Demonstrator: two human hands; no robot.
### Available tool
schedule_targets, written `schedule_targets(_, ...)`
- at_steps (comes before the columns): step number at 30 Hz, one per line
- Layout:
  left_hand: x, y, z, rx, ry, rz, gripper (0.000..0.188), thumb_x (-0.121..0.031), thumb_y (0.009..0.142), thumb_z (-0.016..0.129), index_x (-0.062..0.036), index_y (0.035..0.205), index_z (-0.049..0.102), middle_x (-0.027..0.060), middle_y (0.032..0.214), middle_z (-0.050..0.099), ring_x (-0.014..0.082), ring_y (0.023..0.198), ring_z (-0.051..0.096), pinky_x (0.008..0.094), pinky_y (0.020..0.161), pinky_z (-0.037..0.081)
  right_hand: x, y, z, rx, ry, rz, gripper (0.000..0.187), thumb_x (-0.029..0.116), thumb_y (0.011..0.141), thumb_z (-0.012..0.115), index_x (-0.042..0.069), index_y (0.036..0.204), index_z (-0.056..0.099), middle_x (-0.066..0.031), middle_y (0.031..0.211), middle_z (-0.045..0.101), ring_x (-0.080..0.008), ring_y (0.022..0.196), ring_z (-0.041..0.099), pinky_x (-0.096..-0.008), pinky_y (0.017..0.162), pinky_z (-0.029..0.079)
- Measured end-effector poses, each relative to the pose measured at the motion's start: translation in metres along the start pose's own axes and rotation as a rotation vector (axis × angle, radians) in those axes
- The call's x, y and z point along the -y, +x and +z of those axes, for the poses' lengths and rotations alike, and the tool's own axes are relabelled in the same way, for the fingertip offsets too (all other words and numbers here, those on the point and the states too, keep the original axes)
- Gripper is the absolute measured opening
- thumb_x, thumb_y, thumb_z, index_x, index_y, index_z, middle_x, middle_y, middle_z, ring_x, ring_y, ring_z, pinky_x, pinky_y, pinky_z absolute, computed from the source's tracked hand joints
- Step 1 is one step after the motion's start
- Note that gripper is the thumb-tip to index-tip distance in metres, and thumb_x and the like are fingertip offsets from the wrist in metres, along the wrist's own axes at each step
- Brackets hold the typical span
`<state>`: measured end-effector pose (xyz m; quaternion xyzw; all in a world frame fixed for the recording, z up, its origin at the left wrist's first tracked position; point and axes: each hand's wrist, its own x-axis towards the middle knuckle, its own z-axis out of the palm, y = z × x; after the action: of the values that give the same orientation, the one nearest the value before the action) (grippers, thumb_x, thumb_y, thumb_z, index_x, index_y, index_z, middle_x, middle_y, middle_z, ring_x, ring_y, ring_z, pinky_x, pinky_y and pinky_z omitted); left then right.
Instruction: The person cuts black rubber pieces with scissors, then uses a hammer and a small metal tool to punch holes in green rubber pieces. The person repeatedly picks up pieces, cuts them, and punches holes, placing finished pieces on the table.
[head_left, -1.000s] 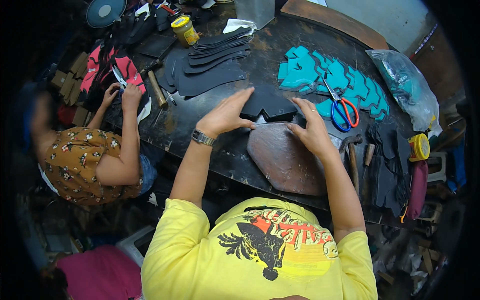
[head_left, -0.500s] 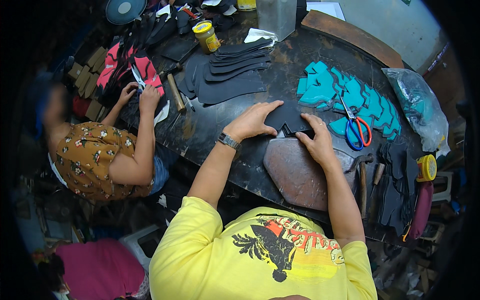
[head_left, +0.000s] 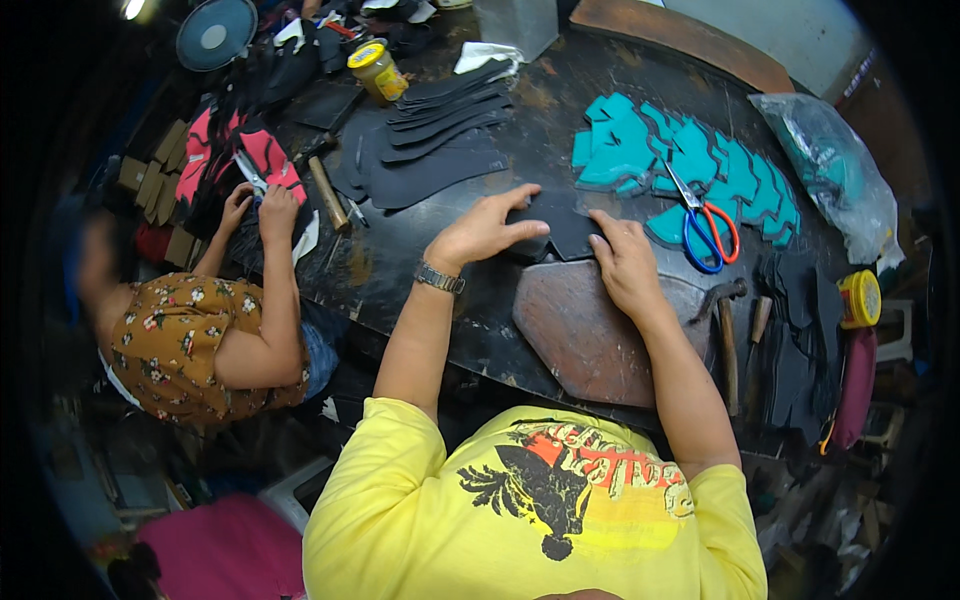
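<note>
A dark notched sheet piece [head_left: 562, 218], seemingly a stack of cut pieces, lies flat on the black table between my hands. At its left edge is my left hand [head_left: 488, 230], open, thumb and forefinger spread and touching it. My right hand [head_left: 626, 258] is open too, its fingertips resting at the right edge. Just in front sits a brown, many-sided slab [head_left: 580, 330], partly under my right forearm. Scissors [head_left: 703, 225] with one blue and one red handle lie on teal cut pieces [head_left: 700, 160] to the right.
Beyond my left hand are stacked black cut pieces [head_left: 440, 150] and a yellow-lidded jar [head_left: 378, 72]. A hammer [head_left: 728, 345] and a wood-handled tool [head_left: 761, 320] lie right, beside black strips [head_left: 795, 340]. At left, a co-worker [head_left: 215, 330] holds scissors [head_left: 250, 178] near pink pieces [head_left: 268, 160].
The whole view has shifted slightly. My left thumb has moved up from the notched edge onto the piece, and my right fingers have straightened along its right edge.
</note>
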<state>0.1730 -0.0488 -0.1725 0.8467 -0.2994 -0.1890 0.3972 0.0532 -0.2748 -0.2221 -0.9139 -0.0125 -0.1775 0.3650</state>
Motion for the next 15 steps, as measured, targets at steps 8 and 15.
schedule_targets(8,0.005,0.02,0.014,-0.09,0.135,-0.116,0.097,-0.038,0.065,0.095,0.0028,0.143,0.054,0.0261,0.119,0.07,0.0361,0.115,0.068,0.039,0.096,0.053,0.005,0.003,-0.009,0.065,0.017,0.043,0.048,0.018,0.09,0.067,0.005,0.136,0.06,-0.0184,0.118,0.065,-0.0369,0.112,0.056,-0.0452,0.097,0.046)
schedule_targets(15,0.018,0.02,0.012,-0.004,-0.073,-0.103,0.075,-0.036,0.065,0.094,0.011,0.116,0.065,0.0222,0.113,0.069,0.0272,0.104,0.068,0.0359,0.093,0.052,0.006,0.002,-0.008,0.088,0.077,0.079,0.053,0.018,0.089,0.067,0.006,0.14,0.055,-0.0207,0.124,0.06,-0.0376,0.117,0.055,-0.046,0.1,0.045)
